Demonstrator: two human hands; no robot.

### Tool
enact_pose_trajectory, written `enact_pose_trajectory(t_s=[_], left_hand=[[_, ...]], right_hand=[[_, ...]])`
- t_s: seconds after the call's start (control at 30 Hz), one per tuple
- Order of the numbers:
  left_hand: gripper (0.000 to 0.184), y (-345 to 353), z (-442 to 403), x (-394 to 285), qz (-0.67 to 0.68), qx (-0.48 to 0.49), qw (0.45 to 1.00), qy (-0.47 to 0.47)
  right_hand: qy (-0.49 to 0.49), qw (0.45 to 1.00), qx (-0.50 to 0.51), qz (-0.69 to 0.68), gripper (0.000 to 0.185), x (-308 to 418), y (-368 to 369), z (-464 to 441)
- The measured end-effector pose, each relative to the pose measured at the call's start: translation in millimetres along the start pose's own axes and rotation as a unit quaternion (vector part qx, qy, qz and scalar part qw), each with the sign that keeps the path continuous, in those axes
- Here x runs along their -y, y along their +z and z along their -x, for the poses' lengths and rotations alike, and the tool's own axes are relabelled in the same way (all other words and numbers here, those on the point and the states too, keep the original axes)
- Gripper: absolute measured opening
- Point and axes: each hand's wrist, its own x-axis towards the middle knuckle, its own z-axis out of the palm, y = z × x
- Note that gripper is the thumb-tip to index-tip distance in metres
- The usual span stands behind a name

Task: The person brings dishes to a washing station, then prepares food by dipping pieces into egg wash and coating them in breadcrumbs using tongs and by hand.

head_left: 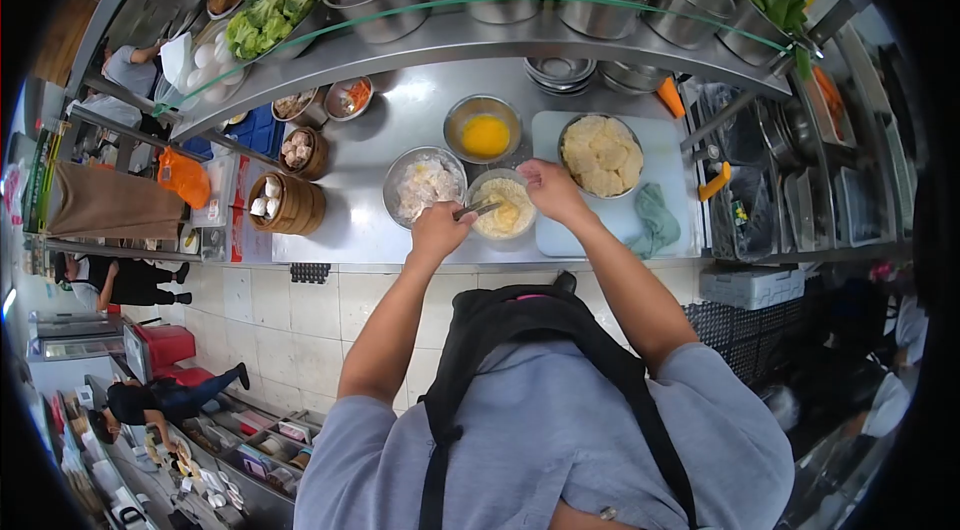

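My left hand (440,233) is closed on metal tongs (478,211), whose tips reach into a bowl of pale crumbs (503,222) with a yellowish piece in it. At that bowl's upper right edge is my right hand (548,188), its fingers bent; whether they pinch anything is too small to tell. A steel bowl with white floury pieces (428,187) sits at the left. Behind the crumbs stands a bowl of beaten egg (486,135). To the right, a bowl of coated pieces (601,156) rests on a pale cutting board (550,242).
A green cloth (655,220) lies on the board's right side. Bamboo steamers (290,207) stand at the left. Overhead, a metal shelf (460,42) holds steel pots and broccoli (270,15). Other people are at the far left, one in black (135,400).
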Motion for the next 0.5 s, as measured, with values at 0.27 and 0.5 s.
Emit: enact_pose_trajectory(t_s=[0.27,0.5], left_hand=[[0.034,-29,21,-11,-0.036,-0.069,0.996,-0.034],[0.035,-31,47,20,0.055,-0.116,0.99,-0.065]], right_hand=[[0.025,0.968,0.117,0.22,0.036,-27,71,-22],[0.024,0.93,0.24,0.276,0.054,-23,80,-43]])
